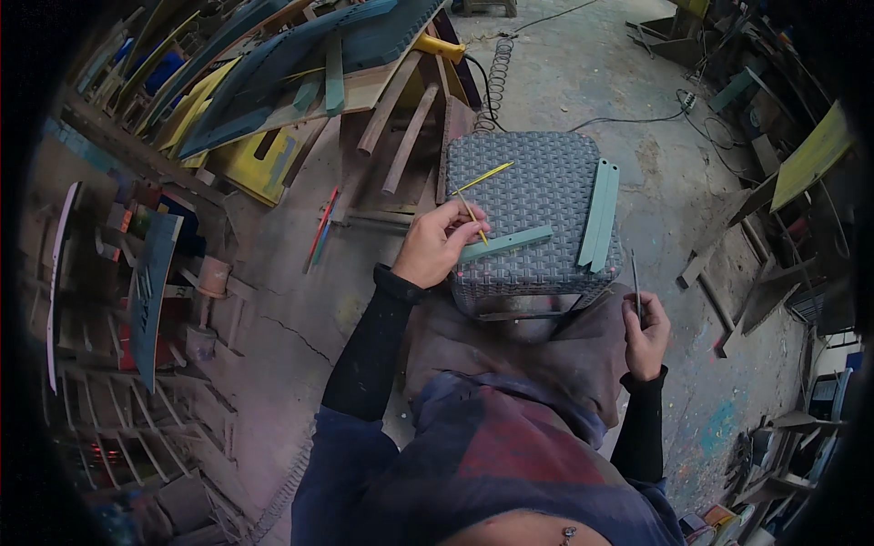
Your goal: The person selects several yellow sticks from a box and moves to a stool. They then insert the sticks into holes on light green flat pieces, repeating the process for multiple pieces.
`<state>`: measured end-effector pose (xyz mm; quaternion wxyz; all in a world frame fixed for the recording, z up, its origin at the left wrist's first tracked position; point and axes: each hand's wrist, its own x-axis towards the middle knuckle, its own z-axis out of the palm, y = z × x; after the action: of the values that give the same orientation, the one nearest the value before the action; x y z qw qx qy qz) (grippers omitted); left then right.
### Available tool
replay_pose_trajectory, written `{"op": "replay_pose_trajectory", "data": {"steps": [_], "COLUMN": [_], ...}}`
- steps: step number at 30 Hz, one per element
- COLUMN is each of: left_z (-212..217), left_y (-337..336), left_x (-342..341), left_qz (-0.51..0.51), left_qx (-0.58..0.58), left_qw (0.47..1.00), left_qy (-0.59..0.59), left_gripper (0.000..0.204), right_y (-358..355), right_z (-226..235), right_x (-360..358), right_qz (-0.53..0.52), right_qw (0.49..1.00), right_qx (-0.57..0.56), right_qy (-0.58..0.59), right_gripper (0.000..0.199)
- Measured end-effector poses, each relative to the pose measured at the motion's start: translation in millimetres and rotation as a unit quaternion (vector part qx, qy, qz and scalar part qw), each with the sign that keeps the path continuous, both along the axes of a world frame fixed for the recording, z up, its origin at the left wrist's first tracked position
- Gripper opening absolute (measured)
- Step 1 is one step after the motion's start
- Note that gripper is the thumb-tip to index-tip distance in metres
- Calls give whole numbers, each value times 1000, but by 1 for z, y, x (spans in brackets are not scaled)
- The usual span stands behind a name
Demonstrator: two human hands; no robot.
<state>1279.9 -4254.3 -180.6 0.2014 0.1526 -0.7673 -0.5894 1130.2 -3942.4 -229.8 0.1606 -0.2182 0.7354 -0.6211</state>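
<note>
In front of me stands a grey woven stool (519, 168). My left hand (430, 247) is over its near left edge, with the fingertips pinched on a thin yellow stick (472, 215). Under those fingers, a green strip (523, 239) lies slanted on the seat; its left end is partly covered by the hand. A second thin yellow stick (484, 178) rests farther back on the weave. Along the right edge lie green strips (598, 218) side by side. My right hand (647, 337), off the stool's near right corner, is closed around a slim dark tool (636, 282) pointing away from me; its kind is unclear.
Painted boards (319, 59) and wooden legs (410, 136) are stacked at the far left, a yellow-handled tool (440, 47) among them. Coloured sticks (320, 227) lie on the floor left of the stool. A coiled hose (497, 77) and a cable run behind it. Wooden frames (756, 246) stand right.
</note>
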Motion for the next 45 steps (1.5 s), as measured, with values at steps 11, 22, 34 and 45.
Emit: {"op": "replay_pose_trajectory", "data": {"steps": [11,22,34,45], "left_z": [-4,-7,-4,0], "left_y": [1,1,4,9], "left_x": [-4,-1,1,1], "left_qz": [11,-4,4,-3], "left_qx": [4,-42,-72,-169], "left_qw": [1000,999,997,985], "left_qy": [-8,4,3,37], "left_gripper": [13,12,11,7], "right_y": [-1,-6,-53,-134], "right_z": [-4,1,48,182], "right_x": [1,-2,7,17], "right_qz": [-7,11,87,224], "right_qw": [1000,1000,995,928], "right_qx": [-4,-7,-48,-43], "right_qy": [5,-2,19,295], "right_gripper": [14,16,14,18]}}
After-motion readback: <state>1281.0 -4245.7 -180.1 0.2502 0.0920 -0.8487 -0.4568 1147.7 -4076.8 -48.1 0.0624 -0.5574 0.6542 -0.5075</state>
